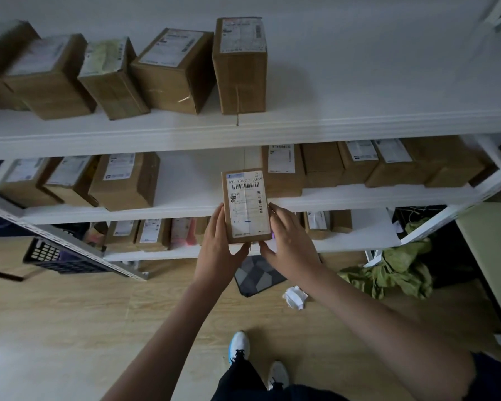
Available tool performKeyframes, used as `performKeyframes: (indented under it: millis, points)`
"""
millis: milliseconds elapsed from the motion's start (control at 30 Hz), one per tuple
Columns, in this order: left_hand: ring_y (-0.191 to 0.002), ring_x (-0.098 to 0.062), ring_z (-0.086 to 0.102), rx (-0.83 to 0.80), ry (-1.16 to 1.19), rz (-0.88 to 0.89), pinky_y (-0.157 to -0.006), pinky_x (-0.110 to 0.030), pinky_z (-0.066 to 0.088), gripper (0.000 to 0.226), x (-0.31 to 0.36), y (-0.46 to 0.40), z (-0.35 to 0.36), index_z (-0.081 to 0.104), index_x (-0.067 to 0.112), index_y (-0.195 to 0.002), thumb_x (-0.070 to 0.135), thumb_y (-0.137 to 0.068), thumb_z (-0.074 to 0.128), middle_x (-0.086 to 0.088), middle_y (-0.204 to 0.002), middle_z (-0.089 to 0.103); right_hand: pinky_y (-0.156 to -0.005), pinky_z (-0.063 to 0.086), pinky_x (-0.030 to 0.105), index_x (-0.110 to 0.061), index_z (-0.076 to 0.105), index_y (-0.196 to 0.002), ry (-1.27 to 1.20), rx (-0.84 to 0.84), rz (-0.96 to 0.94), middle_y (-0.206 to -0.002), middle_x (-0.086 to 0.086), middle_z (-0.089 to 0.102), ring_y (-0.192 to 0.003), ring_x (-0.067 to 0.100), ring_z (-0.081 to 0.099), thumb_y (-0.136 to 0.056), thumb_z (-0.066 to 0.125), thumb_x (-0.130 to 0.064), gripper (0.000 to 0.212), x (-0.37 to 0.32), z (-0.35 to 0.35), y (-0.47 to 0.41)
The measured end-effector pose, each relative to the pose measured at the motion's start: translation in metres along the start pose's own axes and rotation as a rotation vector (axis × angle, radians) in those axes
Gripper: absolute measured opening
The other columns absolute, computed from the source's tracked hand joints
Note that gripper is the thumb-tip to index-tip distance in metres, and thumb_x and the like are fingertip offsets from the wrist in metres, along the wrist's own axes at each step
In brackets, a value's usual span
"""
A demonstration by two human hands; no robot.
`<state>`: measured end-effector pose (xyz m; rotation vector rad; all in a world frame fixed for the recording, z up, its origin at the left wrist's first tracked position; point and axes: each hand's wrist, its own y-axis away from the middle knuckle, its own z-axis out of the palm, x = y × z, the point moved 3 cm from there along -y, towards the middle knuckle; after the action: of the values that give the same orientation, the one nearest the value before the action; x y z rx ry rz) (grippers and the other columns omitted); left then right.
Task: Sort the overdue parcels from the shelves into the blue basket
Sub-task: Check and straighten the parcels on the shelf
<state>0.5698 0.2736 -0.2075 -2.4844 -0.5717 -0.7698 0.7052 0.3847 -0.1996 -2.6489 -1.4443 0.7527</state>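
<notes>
Far left of the held box [246,206], down low: basket [59,256], dark and gridded, partly hidden behind a shelf post. Hard to tell if anything is inside. Looks like the drop spot.

Left of the box and above: many brown parcels on the top shelf [359,123] and on the shelves under it. So lots left to check, by the look of it.

Left hand [218,244]: curled round the box's left side and bottom corner, gripping it.

The box itself: up in the air, in front of the middle shelf, not resting on anything. Long way runs up and down, a bit tilted. White label faces the camera, barcode near the top. Probably being read for its date.

Right hand [289,241]: gripping the box's right side, thumb under the bottom edge.

Right of the box: more parcels in a row.
</notes>
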Motion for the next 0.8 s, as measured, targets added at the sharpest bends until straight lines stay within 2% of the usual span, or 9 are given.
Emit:
performKeyframes:
  millis: [167, 567, 667, 800]
  points:
    - [-0.15, -0.022, 0.031, -0.011, 0.004, 0.014, -0.115, -0.044, 0.042, 0.095, -0.003, 0.002, -0.005, 0.029, 0.004, -0.155, 0.021, -0.079, 0.084, -0.009, -0.158, 0.034, -0.112, 0.045, 0.043, -0.003, 0.042, -0.147, 0.015, 0.01, 0.02, -0.149, 0.012, 0.047, -0.136, 0.027, 0.046, -0.084, 0.079, -0.029, 0.077, -0.009, -0.002, 0.001]
    - [-0.149, -0.021, 0.032, -0.052, 0.012, 0.009, -0.115, -0.046, 0.042, 0.098, -0.023, -0.003, -0.025, 0.024, 0.009, -0.157, 0.021, -0.08, 0.083, -0.005, -0.161, 0.03, -0.114, 0.043, 0.04, -0.006, 0.041, -0.15, -0.051, 0.007, 0.073, -0.152, 0.008, 0.043, -0.142, 0.023, 0.039, -0.086, 0.077, -0.029, 0.076, -0.033, 0.007, -0.007]
    - [-0.148, -0.018, 0.032, -0.086, 0.036, -0.019, -0.116, -0.036, 0.038, 0.096, -0.035, -0.005, -0.022, 0.024, 0.014, -0.158, 0.021, -0.082, 0.082, -0.001, -0.161, 0.03, -0.108, 0.049, 0.036, -0.01, 0.04, -0.151, -0.124, -0.024, 0.117, -0.151, 0.004, 0.044, -0.138, 0.021, 0.045, -0.087, 0.076, -0.027, 0.075, -0.034, 0.02, -0.012]
    - [-0.142, -0.012, 0.035, -0.155, 0.086, -0.046, -0.11, -0.025, 0.035, 0.091, -0.057, -0.015, -0.015, 0.028, 0.017, -0.157, 0.021, -0.083, 0.081, 0.003, -0.158, 0.034, -0.099, 0.055, 0.037, -0.016, 0.039, -0.151, -0.181, -0.139, 0.178, -0.152, -0.002, 0.04, -0.133, 0.017, 0.05, -0.089, 0.074, -0.03, 0.073, -0.028, 0.045, -0.029]
